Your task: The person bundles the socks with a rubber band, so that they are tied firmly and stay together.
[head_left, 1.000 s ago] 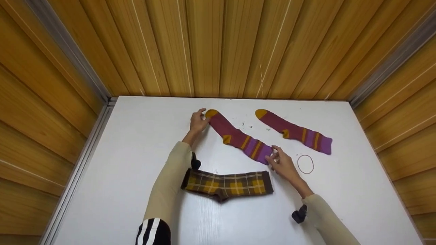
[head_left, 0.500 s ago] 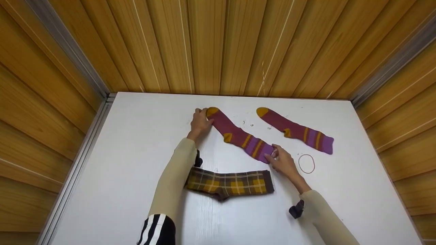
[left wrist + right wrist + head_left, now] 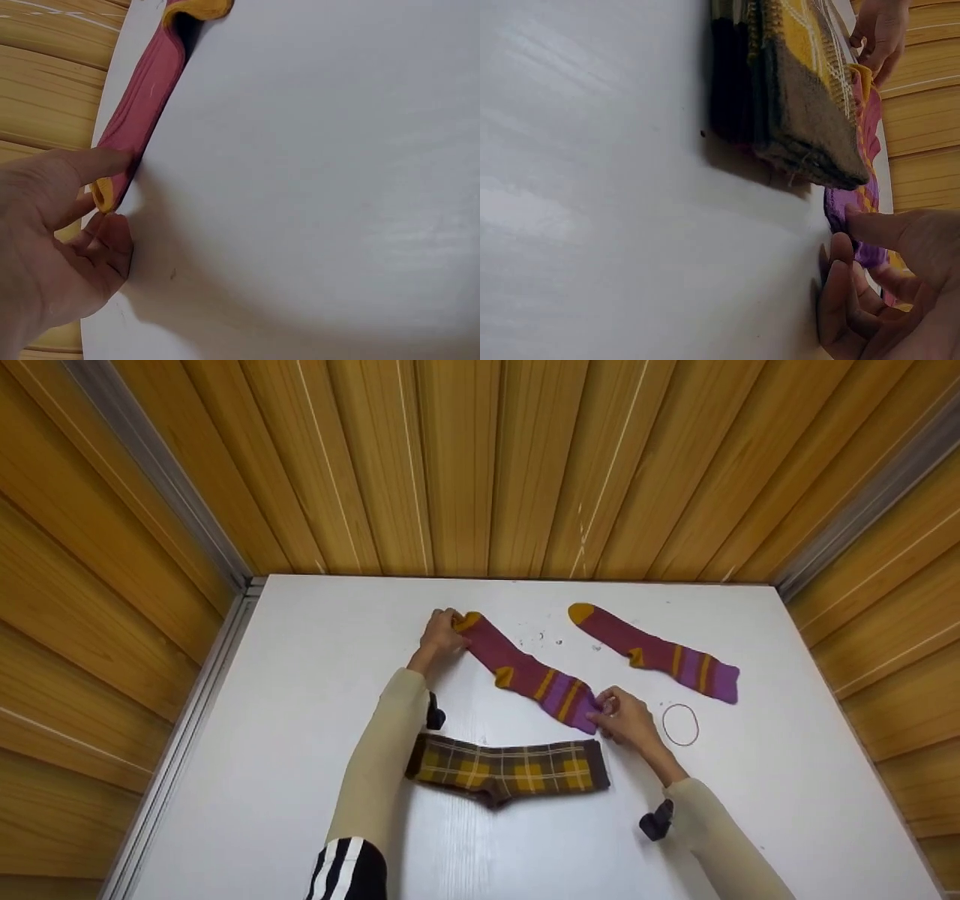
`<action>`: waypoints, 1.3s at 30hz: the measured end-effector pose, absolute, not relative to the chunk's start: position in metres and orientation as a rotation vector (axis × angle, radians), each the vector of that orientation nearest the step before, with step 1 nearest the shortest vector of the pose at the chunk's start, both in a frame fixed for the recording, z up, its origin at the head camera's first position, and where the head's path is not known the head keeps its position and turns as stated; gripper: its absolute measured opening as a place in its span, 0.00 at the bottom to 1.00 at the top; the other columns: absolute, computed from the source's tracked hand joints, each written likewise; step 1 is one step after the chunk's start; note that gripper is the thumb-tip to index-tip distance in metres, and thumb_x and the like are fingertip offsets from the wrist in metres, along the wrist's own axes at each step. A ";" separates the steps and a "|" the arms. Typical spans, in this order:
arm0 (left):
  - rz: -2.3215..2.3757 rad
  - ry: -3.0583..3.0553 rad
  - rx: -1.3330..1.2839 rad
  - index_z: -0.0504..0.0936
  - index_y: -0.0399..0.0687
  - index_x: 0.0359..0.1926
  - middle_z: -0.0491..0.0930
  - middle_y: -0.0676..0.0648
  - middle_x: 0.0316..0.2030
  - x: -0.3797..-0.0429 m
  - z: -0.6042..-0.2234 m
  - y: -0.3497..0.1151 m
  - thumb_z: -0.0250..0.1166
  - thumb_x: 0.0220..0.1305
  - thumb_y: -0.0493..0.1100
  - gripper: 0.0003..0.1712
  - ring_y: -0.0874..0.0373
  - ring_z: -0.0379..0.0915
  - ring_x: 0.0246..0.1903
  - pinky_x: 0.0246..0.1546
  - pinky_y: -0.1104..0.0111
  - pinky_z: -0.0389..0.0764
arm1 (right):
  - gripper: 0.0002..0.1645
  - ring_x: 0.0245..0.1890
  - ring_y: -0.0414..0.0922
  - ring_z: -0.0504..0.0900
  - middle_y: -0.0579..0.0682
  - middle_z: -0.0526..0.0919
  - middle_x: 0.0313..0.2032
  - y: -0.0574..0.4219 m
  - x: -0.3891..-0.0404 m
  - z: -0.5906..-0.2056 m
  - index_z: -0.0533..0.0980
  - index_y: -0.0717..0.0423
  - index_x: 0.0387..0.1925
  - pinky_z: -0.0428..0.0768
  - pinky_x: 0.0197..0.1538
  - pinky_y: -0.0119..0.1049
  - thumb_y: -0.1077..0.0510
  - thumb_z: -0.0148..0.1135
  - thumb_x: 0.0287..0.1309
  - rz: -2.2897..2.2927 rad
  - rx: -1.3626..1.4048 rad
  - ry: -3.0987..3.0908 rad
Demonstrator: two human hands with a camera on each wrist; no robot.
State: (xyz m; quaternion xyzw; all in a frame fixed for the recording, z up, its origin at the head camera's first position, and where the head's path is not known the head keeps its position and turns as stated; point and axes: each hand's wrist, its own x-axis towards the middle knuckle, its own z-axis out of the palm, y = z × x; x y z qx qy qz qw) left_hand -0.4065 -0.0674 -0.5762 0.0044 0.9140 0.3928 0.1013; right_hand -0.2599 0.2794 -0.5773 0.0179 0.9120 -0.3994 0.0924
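A maroon sock [image 3: 510,656] with mustard toe and heel and a purple striped cuff lies slantwise between my hands. At its toe, my left hand [image 3: 441,634] pinches the fabric; in the left wrist view the thumb presses on top and the mustard toe [image 3: 103,193] bends up between thumb and fingers. My right hand [image 3: 628,718] pinches the purple cuff [image 3: 841,206] at the other end, thumb on top and fingers curled underneath. Nearer to me lies a folded brown and yellow plaid sock pair [image 3: 514,769], which neither hand holds.
A matching maroon sock [image 3: 652,651] lies flat at the back right. Beside the right hand is a thin reddish ring like a rubber band [image 3: 680,725]. Small bits dot the white table [image 3: 300,697], which wood-panelled walls [image 3: 457,472] enclose.
My left hand has moved onto the sock's toe and now lifts and bends it. The right hand has tightened from touching the cuff to pinching it. The other socks stay put.
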 end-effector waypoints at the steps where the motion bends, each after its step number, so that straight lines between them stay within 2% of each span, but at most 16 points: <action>1: 1.181 2.677 0.016 0.73 0.34 0.61 0.72 0.35 0.60 -0.404 -0.577 -0.069 0.73 0.60 0.36 0.29 0.45 0.71 0.61 0.65 0.56 0.73 | 0.20 0.19 0.37 0.78 0.50 0.80 0.30 0.280 -0.258 -0.577 0.74 0.63 0.49 0.73 0.20 0.28 0.58 0.72 0.60 -1.192 0.062 2.689; 4: 1.239 2.633 0.029 0.71 0.36 0.56 0.75 0.35 0.58 -0.398 -0.577 -0.073 0.73 0.59 0.33 0.27 0.44 0.72 0.59 0.65 0.56 0.73 | 0.23 0.20 0.38 0.80 0.51 0.81 0.30 0.280 -0.255 -0.576 0.75 0.64 0.52 0.73 0.20 0.29 0.58 0.72 0.60 -1.201 0.088 2.660; 6: 1.269 2.616 0.035 0.69 0.37 0.57 0.76 0.33 0.59 -0.394 -0.576 -0.076 0.73 0.58 0.32 0.29 0.43 0.73 0.60 0.65 0.54 0.73 | 0.24 0.20 0.39 0.80 0.52 0.82 0.30 0.279 -0.253 -0.575 0.75 0.66 0.53 0.74 0.20 0.29 0.59 0.72 0.60 -1.192 0.088 2.661; 11: 1.343 2.567 0.016 0.68 0.36 0.65 0.75 0.31 0.63 -0.383 -0.578 -0.083 0.71 0.58 0.30 0.35 0.41 0.73 0.63 0.67 0.54 0.73 | 0.13 0.20 0.40 0.80 0.51 0.83 0.24 0.276 -0.247 -0.577 0.78 0.64 0.36 0.74 0.21 0.29 0.60 0.73 0.59 -1.197 0.055 2.669; 13: 1.385 2.551 -0.030 0.69 0.35 0.66 0.77 0.31 0.61 -0.378 -0.579 -0.086 0.70 0.58 0.30 0.35 0.42 0.75 0.60 0.63 0.56 0.76 | 0.12 0.20 0.40 0.80 0.50 0.84 0.23 0.275 -0.244 -0.578 0.77 0.63 0.32 0.74 0.21 0.29 0.59 0.73 0.60 -1.227 0.013 2.660; 17: 1.491 2.482 -0.120 0.73 0.33 0.65 0.80 0.31 0.56 -0.370 -0.578 -0.092 0.69 0.59 0.30 0.32 0.50 0.79 0.46 0.48 0.65 0.81 | 0.12 0.21 0.39 0.79 0.54 0.85 0.25 0.273 -0.242 -0.579 0.77 0.65 0.35 0.74 0.21 0.28 0.61 0.71 0.61 -1.345 -0.028 2.625; 21: 1.563 2.354 -0.099 0.73 0.34 0.64 0.81 0.32 0.56 -0.365 -0.573 -0.094 0.71 0.58 0.30 0.33 0.59 0.78 0.36 0.37 0.71 0.80 | 0.13 0.26 0.37 0.79 0.60 0.86 0.33 0.276 -0.239 -0.575 0.78 0.68 0.39 0.75 0.23 0.26 0.63 0.71 0.60 -1.420 -0.006 2.649; 25: 1.572 2.284 -0.085 0.73 0.35 0.60 0.83 0.36 0.50 -0.359 -0.567 -0.096 0.73 0.56 0.30 0.30 0.61 0.77 0.31 0.34 0.70 0.81 | 0.15 0.32 0.37 0.82 0.64 0.85 0.41 0.275 -0.238 -0.569 0.77 0.70 0.44 0.78 0.28 0.27 0.62 0.70 0.62 -1.442 -0.022 2.645; 28: 1.585 2.255 -0.099 0.72 0.35 0.58 0.84 0.36 0.47 -0.357 -0.563 -0.096 0.73 0.57 0.32 0.29 0.59 0.79 0.31 0.35 0.66 0.83 | 0.13 0.34 0.39 0.83 0.64 0.84 0.42 0.271 -0.239 -0.567 0.77 0.69 0.44 0.79 0.32 0.27 0.63 0.68 0.63 -1.460 -0.009 2.634; 33: 1.665 2.163 -0.191 0.69 0.35 0.63 0.80 0.33 0.56 -0.355 -0.562 -0.088 0.69 0.66 0.42 0.30 0.54 0.80 0.41 0.47 0.63 0.84 | 0.10 0.43 0.50 0.85 0.64 0.85 0.43 0.269 -0.238 -0.567 0.76 0.67 0.43 0.79 0.42 0.28 0.64 0.66 0.65 -1.435 0.023 2.683; 36: 1.754 2.096 -0.315 0.67 0.35 0.66 0.76 0.33 0.60 -0.354 -0.564 -0.082 0.67 0.67 0.40 0.31 0.52 0.78 0.45 0.54 0.62 0.84 | 0.12 0.50 0.57 0.85 0.68 0.86 0.45 0.269 -0.236 -0.568 0.75 0.69 0.47 0.82 0.47 0.33 0.65 0.64 0.66 -1.414 0.026 2.695; 39: 1.805 2.072 -0.410 0.68 0.36 0.68 0.76 0.33 0.61 -0.353 -0.566 -0.079 0.67 0.66 0.37 0.32 0.53 0.77 0.45 0.55 0.63 0.84 | 0.14 0.51 0.60 0.85 0.71 0.85 0.49 0.271 -0.234 -0.568 0.74 0.71 0.51 0.84 0.47 0.36 0.66 0.61 0.68 -1.432 0.056 2.666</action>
